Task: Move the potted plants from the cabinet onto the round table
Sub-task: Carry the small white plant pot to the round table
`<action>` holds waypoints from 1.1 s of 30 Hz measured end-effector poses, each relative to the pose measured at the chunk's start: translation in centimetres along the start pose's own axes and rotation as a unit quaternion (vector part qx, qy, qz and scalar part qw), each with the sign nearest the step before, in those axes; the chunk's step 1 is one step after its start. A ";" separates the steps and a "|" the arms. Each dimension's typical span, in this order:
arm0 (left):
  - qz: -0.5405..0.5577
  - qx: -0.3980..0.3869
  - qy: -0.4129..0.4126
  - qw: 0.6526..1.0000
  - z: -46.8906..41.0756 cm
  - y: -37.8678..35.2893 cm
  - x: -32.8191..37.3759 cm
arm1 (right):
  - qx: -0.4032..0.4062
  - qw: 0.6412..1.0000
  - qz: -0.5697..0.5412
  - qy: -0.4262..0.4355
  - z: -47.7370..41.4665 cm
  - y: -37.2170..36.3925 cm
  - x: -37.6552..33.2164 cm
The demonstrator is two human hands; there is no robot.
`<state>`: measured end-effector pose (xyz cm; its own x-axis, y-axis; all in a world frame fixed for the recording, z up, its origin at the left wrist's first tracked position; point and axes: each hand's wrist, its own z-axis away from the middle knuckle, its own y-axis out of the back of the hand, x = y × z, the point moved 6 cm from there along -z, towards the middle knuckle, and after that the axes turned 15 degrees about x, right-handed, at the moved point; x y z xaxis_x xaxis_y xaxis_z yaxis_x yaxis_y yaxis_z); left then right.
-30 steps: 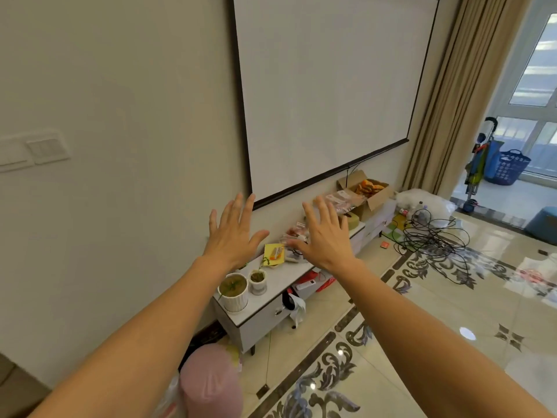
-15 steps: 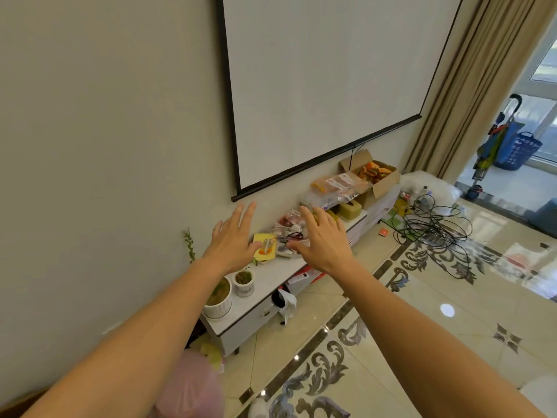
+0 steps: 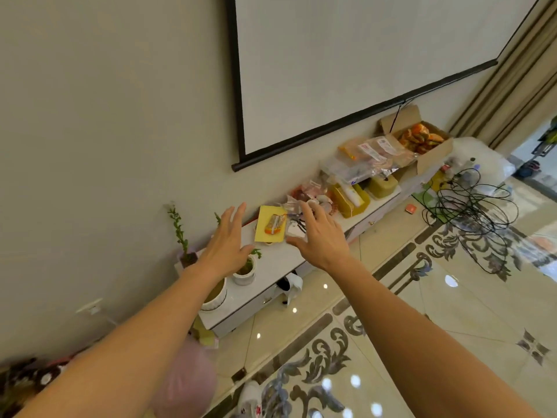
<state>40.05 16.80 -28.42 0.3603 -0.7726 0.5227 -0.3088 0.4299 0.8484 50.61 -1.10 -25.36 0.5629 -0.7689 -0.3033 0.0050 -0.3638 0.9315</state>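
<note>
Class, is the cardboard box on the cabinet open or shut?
Open: the cardboard box has its flaps raised, with orange packets visible inside.

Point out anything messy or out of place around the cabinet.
A tangle of black cable sprawls loose across the floor right of the cabinet. Snack bags are heaped on the cabinet's far end. The pots stand upright; nothing looks spilled.

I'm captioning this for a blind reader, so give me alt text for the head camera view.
Two bare arms reach forward, the left hand and right hand open and empty above a low white cabinet against the wall. Small potted plants stand at its near end; packets and a cardboard box crowd the far end, under a projector screen.
</note>
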 end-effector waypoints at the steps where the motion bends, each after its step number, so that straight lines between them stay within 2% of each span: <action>1: 0.006 -0.001 0.010 1.000 0.1 -1.2 -0.9 | -0.004 1.000 -0.005 0.003 -0.2 -1.4 0.6; 6: 0.062 0.027 0.104 0.992 1.4 -8.4 -5.8 | -0.044 0.998 -0.020 0.032 0.7 -10.3 3.5; 11: 0.010 0.017 0.194 0.981 4.7 -17.9 -12.1 | -0.103 0.993 -0.043 0.031 2.8 -20.9 6.7; 18: 0.024 0.018 0.271 0.962 6.0 -30.2 -21.2 | -0.143 0.982 -0.120 0.024 3.1 -35.2 8.9; 22: 0.093 0.070 0.265 0.957 4.6 -34.9 -24.1 | -0.144 0.969 -0.199 0.002 2.0 -41.7 9.2; 28: 0.173 0.170 0.221 0.945 1.6 -36.6 -25.7 | -0.146 0.954 -0.262 0.016 0.5 -47.0 7.5; 33: 0.264 0.171 0.216 0.924 0.3 -35.8 -25.3 | -0.150 0.924 -0.351 0.000 0.4 -48.3 6.6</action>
<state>41.75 20.78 -72.05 0.3752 -0.2072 0.9035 -0.7760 0.4629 0.4284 53.70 11.18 -72.45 0.3340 -0.3983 -0.8543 0.5978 -0.6112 0.5187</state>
